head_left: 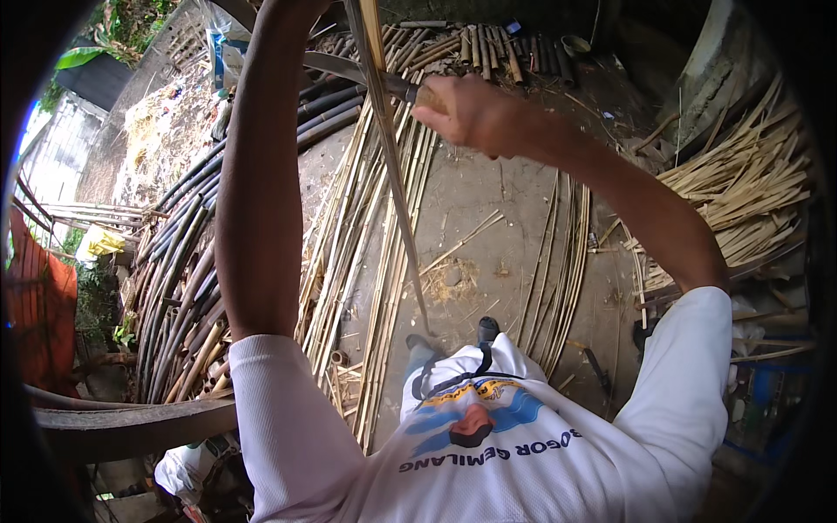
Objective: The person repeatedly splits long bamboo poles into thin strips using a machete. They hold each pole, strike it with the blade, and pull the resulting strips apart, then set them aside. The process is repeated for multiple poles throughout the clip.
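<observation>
My right hand point(471, 113) is closed round the wooden handle of a large knife point(336, 65), at the upper middle. Its blade points left and crosses a long bamboo pole point(394, 166), showing on both sides of it. Above the blade the bamboo appears parted into a pale strip and a greyer one. The pole slants down to the floor near my feet point(488, 329). My left arm point(261, 174) reaches up past the upper edge, so the left hand is out of the picture.
Long split bamboo strips point(384, 288) lie on the floor left of the pole, thinner ones point(567, 261) to the right. Dark bamboo poles point(187, 261) are piled at the left. A heap of pale slats point(741, 200) stands at the right. Cut bamboo pieces point(497, 48) lie far back.
</observation>
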`<state>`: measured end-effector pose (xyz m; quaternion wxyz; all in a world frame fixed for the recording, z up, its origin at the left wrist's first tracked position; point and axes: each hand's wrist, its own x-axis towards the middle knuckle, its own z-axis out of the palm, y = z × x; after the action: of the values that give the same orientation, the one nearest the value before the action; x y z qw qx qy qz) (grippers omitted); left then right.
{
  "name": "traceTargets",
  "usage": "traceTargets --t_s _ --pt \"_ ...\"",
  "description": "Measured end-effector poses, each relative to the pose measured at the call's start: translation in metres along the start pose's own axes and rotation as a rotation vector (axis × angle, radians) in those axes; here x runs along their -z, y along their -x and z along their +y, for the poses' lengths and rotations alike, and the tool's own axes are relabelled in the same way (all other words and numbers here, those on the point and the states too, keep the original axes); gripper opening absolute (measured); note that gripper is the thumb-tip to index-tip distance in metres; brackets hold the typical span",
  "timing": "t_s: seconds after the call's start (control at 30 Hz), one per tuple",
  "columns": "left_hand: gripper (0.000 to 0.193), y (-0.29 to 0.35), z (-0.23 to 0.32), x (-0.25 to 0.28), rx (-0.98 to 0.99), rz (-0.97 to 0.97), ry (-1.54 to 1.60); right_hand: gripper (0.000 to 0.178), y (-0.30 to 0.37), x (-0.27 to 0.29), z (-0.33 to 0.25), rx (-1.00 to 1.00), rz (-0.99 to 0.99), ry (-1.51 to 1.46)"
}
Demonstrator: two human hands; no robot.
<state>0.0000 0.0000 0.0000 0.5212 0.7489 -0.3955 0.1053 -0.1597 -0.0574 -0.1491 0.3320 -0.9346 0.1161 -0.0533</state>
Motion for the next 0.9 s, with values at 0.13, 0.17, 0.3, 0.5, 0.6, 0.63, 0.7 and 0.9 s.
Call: traceTargets --t_s 0.13,0.17,0.3,0.5,0.6,0.63,0.7,0.9 --pt "0.019 -0.019 -0.039 0.022 -0.059 0.039 0.162 0.039 -0.02 -0.048 0.003 0.202 0.167 -0.027" --pt "0.019 -0.027 -0.05 0.03 -0.091 0.016 0.186 0.038 -0.029 -0.069 0.002 0.225 0.227 -0.094" --pt "0.025 -0.042 -0.076 0.04 -0.13 0.102 0.097 0.029 -0.025 -0.083 -0.038 0.091 0.089 -0.53" --pt "0.025 -0.026 -0.069 0.076 -0.15 0.235 0.062 0.036 -0.034 -0.033 -0.071 0.142 -0.084 -0.258" --pt "0.027 -0.011 -0.057 0.085 -0.062 0.178 0.006 0.034 -0.033 -0.053 -0.065 0.214 -0.008 -0.203" --pt "0.027 -0.005 -0.052 0.084 -0.045 0.151 -0.007 0.034 -0.029 -0.068 -0.059 0.165 -0.02 -0.284" --pt "0.027 -0.003 -0.049 0.083 -0.033 0.231 -0.014 0.033 -0.029 -0.08 -0.056 0.133 -0.083 -0.455" --pt "0.031 -0.009 -0.056 0.108 0.022 0.129 0.002 0.034 -0.024 -0.049 -0.089 0.133 -0.21 -0.458"
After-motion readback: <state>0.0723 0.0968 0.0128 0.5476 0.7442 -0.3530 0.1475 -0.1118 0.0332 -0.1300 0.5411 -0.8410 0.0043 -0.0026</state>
